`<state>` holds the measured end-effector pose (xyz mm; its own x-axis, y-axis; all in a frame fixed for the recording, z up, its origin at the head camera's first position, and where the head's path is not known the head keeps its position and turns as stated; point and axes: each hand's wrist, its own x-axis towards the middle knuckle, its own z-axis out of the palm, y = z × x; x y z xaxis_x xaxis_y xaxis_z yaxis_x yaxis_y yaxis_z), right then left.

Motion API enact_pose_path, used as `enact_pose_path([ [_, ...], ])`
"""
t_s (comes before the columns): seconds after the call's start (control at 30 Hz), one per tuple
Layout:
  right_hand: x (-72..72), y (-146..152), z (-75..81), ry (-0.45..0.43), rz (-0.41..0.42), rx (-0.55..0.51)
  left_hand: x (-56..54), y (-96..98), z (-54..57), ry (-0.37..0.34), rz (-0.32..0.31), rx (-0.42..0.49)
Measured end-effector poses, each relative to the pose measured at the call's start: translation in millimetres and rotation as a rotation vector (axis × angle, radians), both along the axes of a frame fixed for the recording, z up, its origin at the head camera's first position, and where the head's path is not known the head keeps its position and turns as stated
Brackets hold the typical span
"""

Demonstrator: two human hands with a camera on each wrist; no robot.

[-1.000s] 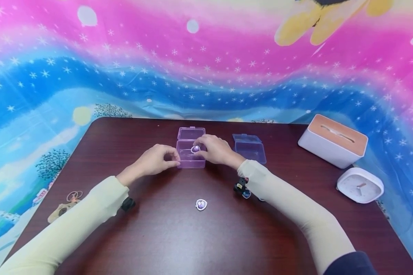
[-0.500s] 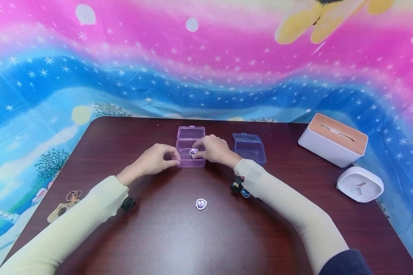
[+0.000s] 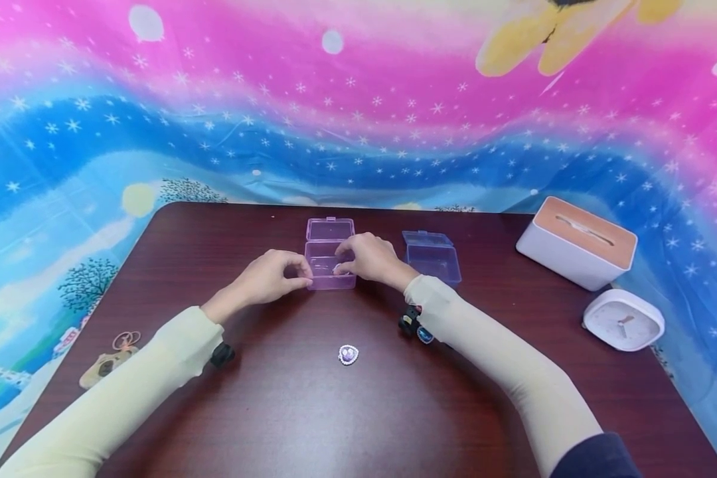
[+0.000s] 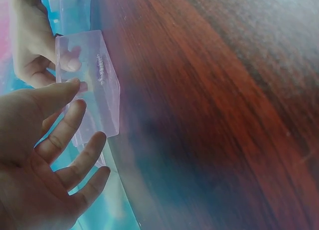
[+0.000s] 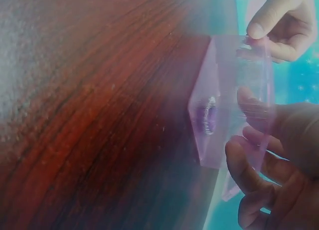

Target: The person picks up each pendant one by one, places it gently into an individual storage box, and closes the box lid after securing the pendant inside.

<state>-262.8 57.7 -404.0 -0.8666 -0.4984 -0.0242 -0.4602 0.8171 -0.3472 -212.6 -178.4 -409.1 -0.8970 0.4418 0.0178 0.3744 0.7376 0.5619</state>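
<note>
A pink see-through plastic box (image 3: 331,283) stands on the table with its lid swung back. The left hand (image 3: 273,275) holds the box's left side between thumb and fingers. Over the right side, the right hand (image 3: 374,257) reaches in with thumb and fingers spread. A purple heart-shaped gem (image 5: 207,115) lies on the box floor, apart from those fingertips in the right wrist view; the head view shows only a sliver of it. Another purple heart gem with a beaded white rim (image 3: 348,355) lies on the table in front of the box.
Right of the pink box stands an open blue see-through box (image 3: 433,263). A blue gem (image 3: 425,335) shows beside the right sleeve. Farther right are a tissue box (image 3: 576,249) and a white clock (image 3: 624,320). A keychain (image 3: 110,364) lies partly behind the left sleeve.
The right hand's fingers have lowered the purple gem into the pink box and parted from it. The left hand has stayed at the box's left side.
</note>
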Motion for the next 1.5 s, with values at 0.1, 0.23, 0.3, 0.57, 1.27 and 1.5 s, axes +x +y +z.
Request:
enact_pose_path([
  [0.1, 4.8, 4.4, 3.8, 0.019, 0.018, -0.036, -0.7, 1.2, 0.2, 0.01, 0.003, -0.006],
  [0.23, 21.7, 16.8, 14.2, 0.052, 0.037, -0.124, -1.7, 4.1, -0.7, 0.02, -0.012, 0.001],
  [0.3, 32.7, 22.9, 19.8, 0.044, 0.06, -0.178, -1.4, 4.5, -1.5, 0.019, -0.016, 0.002],
  [0.57, 71.7, 36.7, 29.0, -0.033, 0.21, -0.278, 0.2, 0.9, 0.0, 0.023, 0.009, 0.012],
  [1.27, 135.9, 50.4, -27.6, -0.117, 0.295, -0.148, 0.9, 4.9, -1.7, 0.034, 0.002, 0.003],
  [1.5, 141.1, 39.5, -28.4, -0.033, 0.29, -0.089, 1.3, 1.0, -2.3, 0.039, -0.013, -0.002],
])
